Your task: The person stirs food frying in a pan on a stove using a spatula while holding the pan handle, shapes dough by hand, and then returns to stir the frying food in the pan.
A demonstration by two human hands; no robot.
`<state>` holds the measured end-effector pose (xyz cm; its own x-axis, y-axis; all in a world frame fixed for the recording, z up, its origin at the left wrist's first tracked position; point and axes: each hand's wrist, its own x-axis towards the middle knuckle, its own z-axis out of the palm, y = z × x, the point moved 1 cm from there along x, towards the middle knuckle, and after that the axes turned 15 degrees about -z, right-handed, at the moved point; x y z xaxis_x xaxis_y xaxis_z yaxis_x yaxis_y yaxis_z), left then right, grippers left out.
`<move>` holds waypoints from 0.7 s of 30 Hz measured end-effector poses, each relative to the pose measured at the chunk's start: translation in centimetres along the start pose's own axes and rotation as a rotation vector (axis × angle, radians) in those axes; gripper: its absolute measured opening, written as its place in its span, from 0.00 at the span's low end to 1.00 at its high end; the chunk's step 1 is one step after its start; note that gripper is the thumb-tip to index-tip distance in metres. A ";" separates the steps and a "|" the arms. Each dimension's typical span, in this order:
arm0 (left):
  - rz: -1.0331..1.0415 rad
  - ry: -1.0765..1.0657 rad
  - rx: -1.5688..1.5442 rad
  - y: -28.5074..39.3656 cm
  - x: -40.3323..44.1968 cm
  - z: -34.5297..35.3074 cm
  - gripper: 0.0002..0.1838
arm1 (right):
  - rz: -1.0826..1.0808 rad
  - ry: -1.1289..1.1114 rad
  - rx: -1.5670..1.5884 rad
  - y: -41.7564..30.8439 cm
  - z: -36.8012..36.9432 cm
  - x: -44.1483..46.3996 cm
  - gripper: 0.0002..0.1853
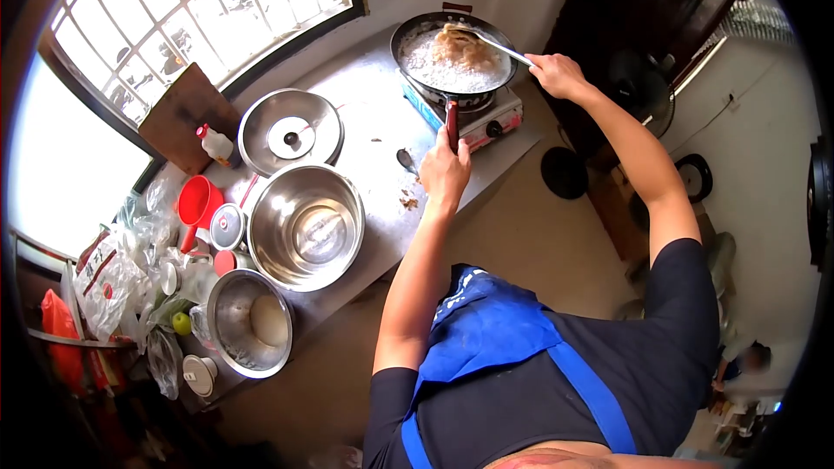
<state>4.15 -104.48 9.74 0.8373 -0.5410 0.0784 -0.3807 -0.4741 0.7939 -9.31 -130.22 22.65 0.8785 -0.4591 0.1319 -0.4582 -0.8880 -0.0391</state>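
Note:
My left hand (446, 171) is closed around the brown handle (452, 117) of a black wok (396, 59). White, bubbling liquid (426, 61) fills much of the wok, with a tan, tangled mass of food (465, 49) in it. Closed on the pale shaft of a long-handled metal utensil (493, 41), my right hand (558, 75) is off to the wok's right. The utensil slants down into the food, which partly hides its end, so its exact kind is unclear. Under the wok is a portable gas stove (493, 128) with a black knob.
On the counter (369, 117) stand a large steel basin (306, 226), another with a disc inside (317, 113), and a steel bowl with pale contents (228, 330). A red dipper (200, 200), plastic bags (113, 282) and a cutting board (187, 117) are at left. Another person (738, 365) is far right.

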 end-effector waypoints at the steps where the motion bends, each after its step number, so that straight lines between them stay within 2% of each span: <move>1: -0.007 0.001 0.004 0.0 0.0 0.0 0.22 | -0.010 0.037 -0.034 0.5 0.4 0.4 0.20; 7: -0.004 0.030 -0.002 0.3 -0.1 0.1 0.23 | -0.026 0.029 -0.135 4.3 3.2 3.8 0.20; 10: -0.028 0.016 0.015 0.2 -0.1 0.3 0.24 | -0.011 0.038 -0.096 6.5 3.8 4.8 0.22; 12: -0.023 0.017 0.019 0.2 -0.1 0.5 0.24 | 0.042 -0.035 -0.052 7.2 3.6 4.7 0.22; 15: -0.011 0.036 0.015 0.3 -0.2 0.9 0.25 | 0.047 0.000 0.018 10.1 5.4 4.6 0.21; 18: 0.022 0.063 -0.007 0.0 -0.1 1.1 0.25 | -0.012 0.012 0.162 12.4 7.9 3.6 0.20; 20: 0.051 0.061 -0.038 -0.1 0.0 1.0 0.25 | 0.056 0.052 0.378 11.8 8.4 2.0 0.19; 21: 0.048 0.067 -0.044 -0.3 0.1 1.0 0.25 | 0.235 -0.079 0.518 7.9 5.1 0.3 0.18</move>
<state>3.93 -105.11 8.92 0.8437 -0.5136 0.1558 -0.4041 -0.4168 0.8142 -11.96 -137.52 17.29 0.7775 -0.6287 -0.0123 -0.5337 -0.6494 -0.5417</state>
